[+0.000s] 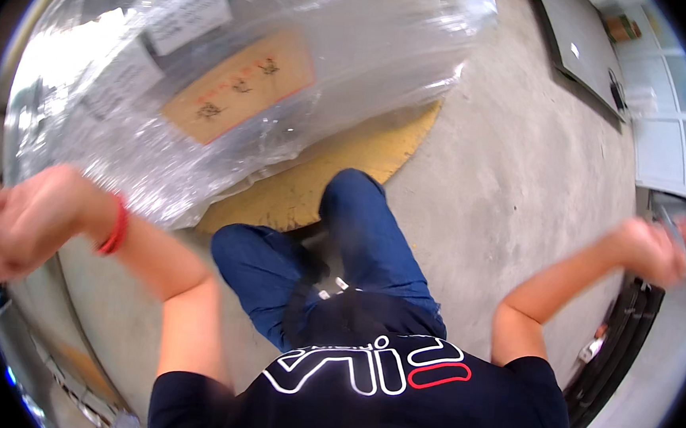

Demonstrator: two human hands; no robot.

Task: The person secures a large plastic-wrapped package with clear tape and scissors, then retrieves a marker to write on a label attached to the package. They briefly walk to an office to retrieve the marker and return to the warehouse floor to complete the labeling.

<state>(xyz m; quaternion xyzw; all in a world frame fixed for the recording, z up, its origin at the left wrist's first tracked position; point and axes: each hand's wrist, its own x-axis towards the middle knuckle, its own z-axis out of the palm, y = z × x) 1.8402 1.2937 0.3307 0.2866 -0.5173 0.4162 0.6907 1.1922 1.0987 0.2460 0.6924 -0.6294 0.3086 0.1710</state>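
A: Hands?
B: My left hand (9, 226) at 9 o'clock, blurred, looks loosely curled, grip unclear. My right hand (659, 250) at 3 o'clock, blurred too, can't tell.
A: Nearest thing?
B: Big clear plastic bag (234, 71) at 11 o'clock, just beside my left hand, over a yellow board (346, 166) on the floor (521, 163).

The single head-worn fisheye view looks steeply down from above the person's own torso toward the concrete floor (515, 146). It sits close over the body, edges bending strongly at the rim.
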